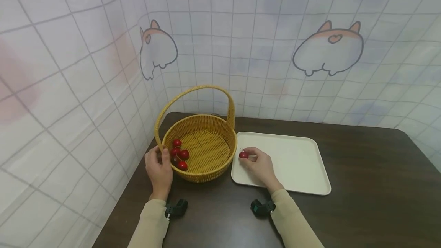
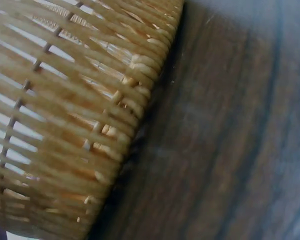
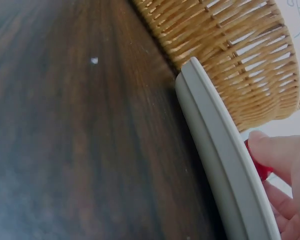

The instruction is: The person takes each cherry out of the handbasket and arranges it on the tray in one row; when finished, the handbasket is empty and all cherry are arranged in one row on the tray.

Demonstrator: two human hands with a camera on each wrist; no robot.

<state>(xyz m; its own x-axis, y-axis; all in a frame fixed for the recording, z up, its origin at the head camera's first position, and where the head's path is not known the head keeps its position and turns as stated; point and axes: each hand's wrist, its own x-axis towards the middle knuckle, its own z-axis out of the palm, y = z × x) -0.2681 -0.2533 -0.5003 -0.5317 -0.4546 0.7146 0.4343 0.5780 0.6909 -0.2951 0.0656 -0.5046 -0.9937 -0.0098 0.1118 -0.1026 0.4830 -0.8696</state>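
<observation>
At the basket's left rim, the left hand (image 1: 159, 169) grips beside the foot of the handle (image 1: 206, 86), thumb on the near side; a firm hold there should stop the basket (image 1: 201, 176) sliding. Inside, a cluster of red cherries (image 1: 184, 154) lies against the left wall. Just right of the basket stands a white tray (image 1: 293, 163); whether they touch is unclear. Over the tray's left edge, the right hand (image 1: 261, 165) is nearly closed, pinching a single cherry (image 1: 243, 155) between thumb and fingers; whether it clears the tray cannot be told. A light fingertip pinch suits something so small and round, and any lift should pass well above both rims.

The dark wood-grain surface (image 1: 372, 175) has rounded far corners, basket and tray standing left of its middle. Pale gridded sheeting (image 1: 241, 41) hangs along its left side and behind its far edge, printed with cartoon animals (image 1: 329, 51).
</observation>
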